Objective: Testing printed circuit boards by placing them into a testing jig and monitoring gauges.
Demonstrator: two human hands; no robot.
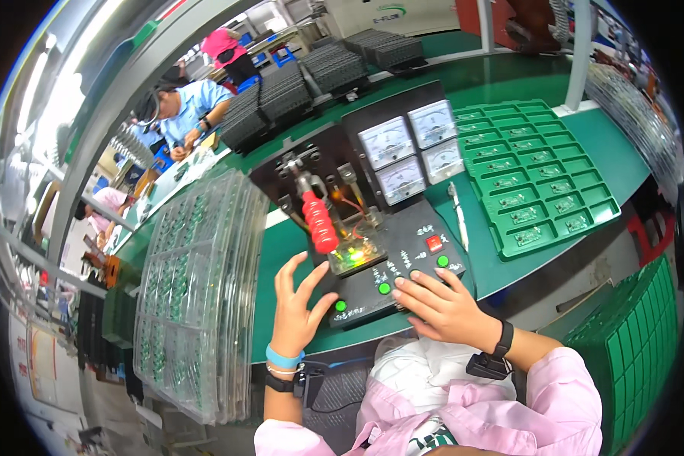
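A black test fixture (pixel 406 254) stands before me on the green bench, with green buttons and a red rocker switch (pixel 434 243) on its panel. Its toggle clamp has a red ribbed handle (pixel 319 223). Below the clamp sits a small circuit board (pixel 357 255), lit yellow-green. My left hand (pixel 296 304) is open beside the fixture's left front corner, thumb close to a green button (pixel 340 305). My right hand (pixel 447 308) rests with fingers stretched over the front edge of the panel, between two other green buttons. Neither hand holds anything.
Four analog meters (pixel 410 148) rise behind the panel. To the right are a white pen-like tool (pixel 459 216) and a green compartment tray (pixel 520 182) with boards. Stacked clear trays (pixel 194 296) stand left; green trays (pixel 623 357) stand lower right. Co-workers sit beyond.
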